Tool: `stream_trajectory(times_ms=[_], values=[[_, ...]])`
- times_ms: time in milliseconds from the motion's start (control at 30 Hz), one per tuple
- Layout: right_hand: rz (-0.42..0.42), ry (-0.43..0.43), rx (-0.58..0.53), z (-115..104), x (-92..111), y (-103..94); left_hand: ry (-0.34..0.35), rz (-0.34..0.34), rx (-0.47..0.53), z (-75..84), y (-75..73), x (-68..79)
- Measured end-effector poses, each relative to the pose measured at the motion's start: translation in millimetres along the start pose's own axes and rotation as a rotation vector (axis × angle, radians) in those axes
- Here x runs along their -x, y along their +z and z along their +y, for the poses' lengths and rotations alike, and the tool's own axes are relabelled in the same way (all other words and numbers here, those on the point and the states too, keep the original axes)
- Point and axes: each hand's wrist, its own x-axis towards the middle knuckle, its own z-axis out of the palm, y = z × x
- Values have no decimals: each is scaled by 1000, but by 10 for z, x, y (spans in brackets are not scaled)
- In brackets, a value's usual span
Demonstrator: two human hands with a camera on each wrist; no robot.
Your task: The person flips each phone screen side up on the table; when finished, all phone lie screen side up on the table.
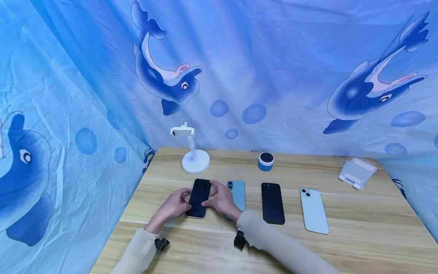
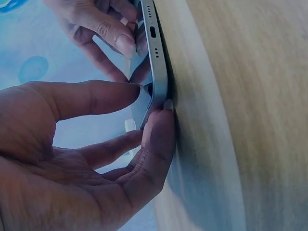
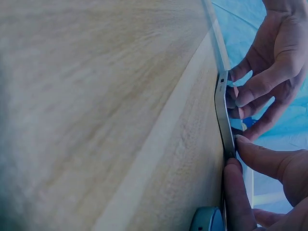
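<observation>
A smartphone (image 1: 199,198) lies screen up between both hands near the left part of the table, its dark glass facing up. My left hand (image 1: 176,204) pinches its left side low down; in the left wrist view the thumb is on the glass and the fingers (image 2: 161,139) reach under the corner. On the opposite side, my right hand (image 1: 223,198) grips the edge, with the thumb over the screen. Its pale metal frame (image 2: 157,53) shows a charging port, close over the wood. Partly behind the right hand lies a blue phone (image 1: 240,194), back up.
To the right lie a black phone (image 1: 272,203) and a pale phone (image 1: 315,211). Along the back stand a white phone holder (image 1: 195,163), a small blue round speaker (image 1: 265,163) and a white folding stand (image 1: 358,173). A blue dolphin curtain (image 1: 287,76) hangs behind the table (image 1: 359,243).
</observation>
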Motion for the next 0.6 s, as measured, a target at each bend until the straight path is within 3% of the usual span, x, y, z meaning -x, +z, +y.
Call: stream_trajectory(times_ms=[433, 600], values=[[-19, 22, 14, -14, -24, -6, 17, 3, -75, 4, -4, -2], [-90, 43, -70, -36, 20, -89, 13, 21, -112, -9, 13, 3]])
